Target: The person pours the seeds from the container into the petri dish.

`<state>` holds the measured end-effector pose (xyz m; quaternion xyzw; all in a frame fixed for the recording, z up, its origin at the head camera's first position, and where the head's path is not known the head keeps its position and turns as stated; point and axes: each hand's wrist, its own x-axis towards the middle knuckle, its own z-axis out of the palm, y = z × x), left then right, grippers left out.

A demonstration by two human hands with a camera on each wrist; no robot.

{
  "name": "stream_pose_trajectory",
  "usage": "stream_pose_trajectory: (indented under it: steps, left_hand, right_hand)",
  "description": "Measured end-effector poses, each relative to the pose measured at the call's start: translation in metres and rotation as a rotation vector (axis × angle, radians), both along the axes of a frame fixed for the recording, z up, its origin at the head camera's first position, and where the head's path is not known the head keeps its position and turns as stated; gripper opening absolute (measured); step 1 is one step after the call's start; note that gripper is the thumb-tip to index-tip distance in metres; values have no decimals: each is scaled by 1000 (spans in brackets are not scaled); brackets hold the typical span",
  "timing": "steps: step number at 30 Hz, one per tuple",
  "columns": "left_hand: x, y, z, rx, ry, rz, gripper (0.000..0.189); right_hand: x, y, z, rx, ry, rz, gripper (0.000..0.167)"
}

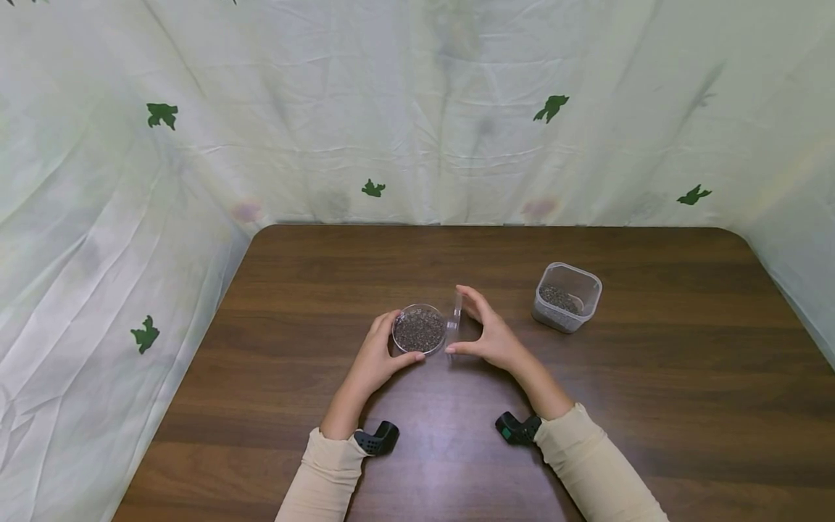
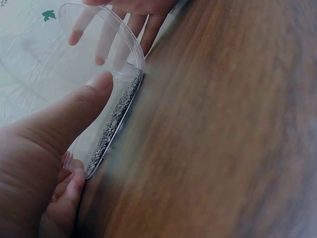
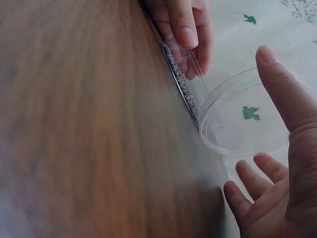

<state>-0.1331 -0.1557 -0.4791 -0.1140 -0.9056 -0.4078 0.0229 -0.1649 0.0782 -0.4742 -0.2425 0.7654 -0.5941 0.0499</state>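
A clear round petri dish (image 1: pixel 420 330) filled with dark grey grains lies flat on the table. My left hand (image 1: pixel 376 351) holds it from the left, thumb at the near side and fingers round the far rim. Beside its right edge stands the clear lid (image 1: pixel 453 326), turned up nearly on edge; the right wrist view shows the lid (image 3: pixel 242 116) as a transparent disc. My right hand (image 1: pixel 491 337) spans that lid between thumb and fingertips. Through the lid in the left wrist view, fingers of the right hand (image 2: pixel 133 25) show.
To the right stands a square clear plastic tub (image 1: pixel 567 297) part filled with similar grains. The brown wooden table (image 1: pixel 293 290) ends at a pale curtain (image 1: pixel 417 109) with green bird-like shapes. Each wrist wears a black camera (image 1: pixel 378 439).
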Motion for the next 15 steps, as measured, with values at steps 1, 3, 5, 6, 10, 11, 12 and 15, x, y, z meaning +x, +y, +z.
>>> stream_pose_trajectory:
  steps: [1,3,5,6,10,11,12,15]
  left_hand:
    - [0,0,0,-1,-1,0,87]
    - [0,0,0,0,1,-1,87]
    - [0,0,0,0,7,-3,87]
    - [0,0,0,1,10,-4,87]
    - [0,0,0,2,13,-5,87]
    - [0,0,0,2,10,-4,87]
    - [0,0,0,-1,6,-3,87]
    - [0,0,0,-5,-1,1,88]
  right_hand:
    - [-1,-1,-1,-9,-5,11,100]
    - [0,-2,3,-31,-14,28,101]
    - [3,-4,11,-47,-23,46,100]
    - [4,-5,15,-55,-25,54,100]
    - [8,-9,28,-59,-24,72,100]
    - [8,-9,28,-56,-20,72,100]
    - [8,-10,28,-54,-16,72,101]
    - [7,-11,28,-40,-8,68,102]
